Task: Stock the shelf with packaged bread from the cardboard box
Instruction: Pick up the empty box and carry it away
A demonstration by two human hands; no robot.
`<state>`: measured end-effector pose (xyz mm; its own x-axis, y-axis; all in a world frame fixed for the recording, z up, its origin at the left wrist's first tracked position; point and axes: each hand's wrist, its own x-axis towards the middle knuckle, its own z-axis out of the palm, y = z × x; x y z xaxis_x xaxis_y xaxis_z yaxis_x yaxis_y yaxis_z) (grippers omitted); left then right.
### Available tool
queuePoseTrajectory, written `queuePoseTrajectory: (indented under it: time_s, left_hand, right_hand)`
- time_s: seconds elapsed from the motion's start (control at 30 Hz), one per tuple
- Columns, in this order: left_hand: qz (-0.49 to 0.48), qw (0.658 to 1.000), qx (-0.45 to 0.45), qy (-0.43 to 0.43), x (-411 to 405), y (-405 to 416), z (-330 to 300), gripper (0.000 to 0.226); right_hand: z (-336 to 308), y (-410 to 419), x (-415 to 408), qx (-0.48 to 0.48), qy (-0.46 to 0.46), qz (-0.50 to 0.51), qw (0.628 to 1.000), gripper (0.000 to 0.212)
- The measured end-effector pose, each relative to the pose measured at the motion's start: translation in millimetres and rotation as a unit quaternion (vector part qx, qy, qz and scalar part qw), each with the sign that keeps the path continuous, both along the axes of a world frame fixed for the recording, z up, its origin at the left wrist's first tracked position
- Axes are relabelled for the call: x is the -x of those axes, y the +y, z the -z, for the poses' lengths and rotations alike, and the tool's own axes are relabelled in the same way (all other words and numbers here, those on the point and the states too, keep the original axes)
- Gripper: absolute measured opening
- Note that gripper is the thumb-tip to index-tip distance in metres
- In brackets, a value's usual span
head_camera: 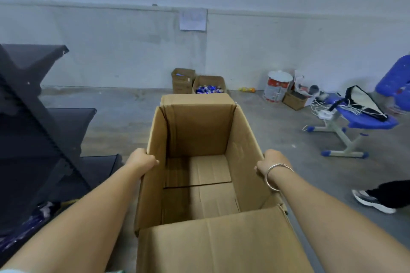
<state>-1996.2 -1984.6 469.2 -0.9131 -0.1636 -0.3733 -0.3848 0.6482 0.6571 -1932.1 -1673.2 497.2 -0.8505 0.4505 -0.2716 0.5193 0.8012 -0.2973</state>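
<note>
Our left hand (142,162) and right hand (269,163) clasp the 2 side walls of the cardboard box (199,184), seemingly empty; next we carry it off, the shelf (44,131) at left.

Both bare arms stretched forward from the frame's lower corners, left hand (142,161) and right hand (269,162) curled closed at mid-frame, thumbs inward

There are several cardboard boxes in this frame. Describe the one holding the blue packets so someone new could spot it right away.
Start at the paper sheet on the back wall and drop to the floor below it, where two small boxes sit side by side. It is the right box, open-topped and full of shiny blue packets; its left neighbour stands taller and shows none.
</note>
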Motion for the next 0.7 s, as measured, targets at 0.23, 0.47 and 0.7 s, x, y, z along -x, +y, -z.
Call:
queuePoseTrajectory:
  time_s: [0.23, 0.47, 0.7]
  left_hand:
    - [-0.027, 0.999, 0.022, -0.009, 173, -5, -11, 0.037]
    - [-0.078, 0.997, 0.010, -0.016, 352, 3, -1, 0.034]
    - [-0.133, 0.991, 0.006, -0.004, 508, -7, -8, 0.042]
  right_hand:
    - [-8, -1, 194, -0.003, -0.005, -0.034, 0.999, 0.026]
    - [1, 11, 403, -0.004, -0.003, -0.098, 0.995, 0.023]
    - [-12, -2, 597, 0.000, -0.007, -0.151, 0.988, 0.023]
